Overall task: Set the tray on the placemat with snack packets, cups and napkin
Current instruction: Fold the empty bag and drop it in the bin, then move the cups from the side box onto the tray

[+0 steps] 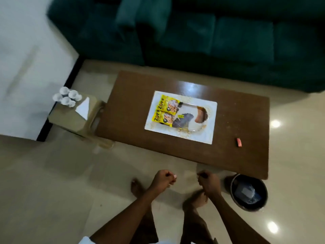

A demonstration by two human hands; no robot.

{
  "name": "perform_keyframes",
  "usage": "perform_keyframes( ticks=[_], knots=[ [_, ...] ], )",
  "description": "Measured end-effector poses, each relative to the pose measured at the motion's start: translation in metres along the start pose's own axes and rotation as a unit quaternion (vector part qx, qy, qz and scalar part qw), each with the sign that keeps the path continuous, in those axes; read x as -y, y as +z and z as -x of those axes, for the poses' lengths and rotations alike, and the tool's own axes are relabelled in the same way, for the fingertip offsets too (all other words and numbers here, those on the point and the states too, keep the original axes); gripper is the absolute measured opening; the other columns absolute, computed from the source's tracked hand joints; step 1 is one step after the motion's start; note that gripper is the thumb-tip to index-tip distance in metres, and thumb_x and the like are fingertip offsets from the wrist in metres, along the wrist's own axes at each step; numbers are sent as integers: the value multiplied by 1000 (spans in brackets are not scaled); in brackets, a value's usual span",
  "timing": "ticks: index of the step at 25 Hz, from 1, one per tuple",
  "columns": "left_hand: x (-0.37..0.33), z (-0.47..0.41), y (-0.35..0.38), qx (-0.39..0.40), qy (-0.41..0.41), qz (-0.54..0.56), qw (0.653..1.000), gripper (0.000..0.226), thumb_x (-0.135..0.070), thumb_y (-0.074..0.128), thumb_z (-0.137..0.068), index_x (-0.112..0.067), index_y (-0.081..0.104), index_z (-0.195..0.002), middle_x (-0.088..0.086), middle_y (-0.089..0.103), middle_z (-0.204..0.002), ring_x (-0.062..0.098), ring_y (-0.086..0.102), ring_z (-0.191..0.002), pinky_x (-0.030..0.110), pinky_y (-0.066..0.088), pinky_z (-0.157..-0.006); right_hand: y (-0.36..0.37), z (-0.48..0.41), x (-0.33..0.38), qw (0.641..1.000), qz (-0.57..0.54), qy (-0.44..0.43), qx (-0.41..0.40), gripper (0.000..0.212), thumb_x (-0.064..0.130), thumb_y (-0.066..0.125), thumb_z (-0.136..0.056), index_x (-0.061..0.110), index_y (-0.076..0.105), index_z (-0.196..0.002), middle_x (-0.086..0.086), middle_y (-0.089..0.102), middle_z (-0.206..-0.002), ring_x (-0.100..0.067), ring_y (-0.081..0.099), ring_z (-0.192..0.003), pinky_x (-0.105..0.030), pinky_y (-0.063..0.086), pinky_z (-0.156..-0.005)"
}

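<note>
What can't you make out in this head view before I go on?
All in the head view:
Pink object on the table: too small to identify.
Bin contents: dim and blurred.
Tray outline: clear, lost against the placemat print.
Cups on the box: blurred; single or stacked unknown.

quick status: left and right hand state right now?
Left hand: closed, fingers curled, nothing visibly held.
Right hand: closed, fingers curled, nothing visibly held.
</note>
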State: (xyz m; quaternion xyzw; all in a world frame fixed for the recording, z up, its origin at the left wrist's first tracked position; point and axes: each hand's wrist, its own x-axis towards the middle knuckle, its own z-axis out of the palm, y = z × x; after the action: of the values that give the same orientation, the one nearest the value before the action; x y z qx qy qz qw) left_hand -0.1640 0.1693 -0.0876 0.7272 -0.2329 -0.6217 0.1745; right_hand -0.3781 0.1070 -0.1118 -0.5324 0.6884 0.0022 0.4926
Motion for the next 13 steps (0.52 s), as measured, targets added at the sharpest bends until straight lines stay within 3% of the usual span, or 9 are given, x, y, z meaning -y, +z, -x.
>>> perform_keyframes(
  ticks=[6,9,13],
  knots=[
    [53,56,-176,-55,17,30,998,15,-11,67,-97,-15,62,-84,9,69,-85,15,62,-74,20,49,-71,81,22,113,1000,9,-26,15,10,-3,72,-93,1,77,-86,-11,73,-68,-22,66,-60,-35,57,-63],
    [83,82,-257,-112,13,65,992,8,-13,61,-100,-12,61,-92,14,71,-93,19,65,-80,23,49,-67,127,33,169,999,8,-9,42,8,-2,73,-93,-2,78,-87,-14,76,-74,-27,70,-63,-39,59,-70],
    [100,91,-326,-148,-24,159,976,15,-5,52,-104,-9,54,-90,14,62,-84,14,49,-58,23,34,-52,163,32,230,995,57,-12,80,8,4,73,-93,3,79,-87,-15,78,-75,-32,74,-70,-42,63,-75]
  ],
)
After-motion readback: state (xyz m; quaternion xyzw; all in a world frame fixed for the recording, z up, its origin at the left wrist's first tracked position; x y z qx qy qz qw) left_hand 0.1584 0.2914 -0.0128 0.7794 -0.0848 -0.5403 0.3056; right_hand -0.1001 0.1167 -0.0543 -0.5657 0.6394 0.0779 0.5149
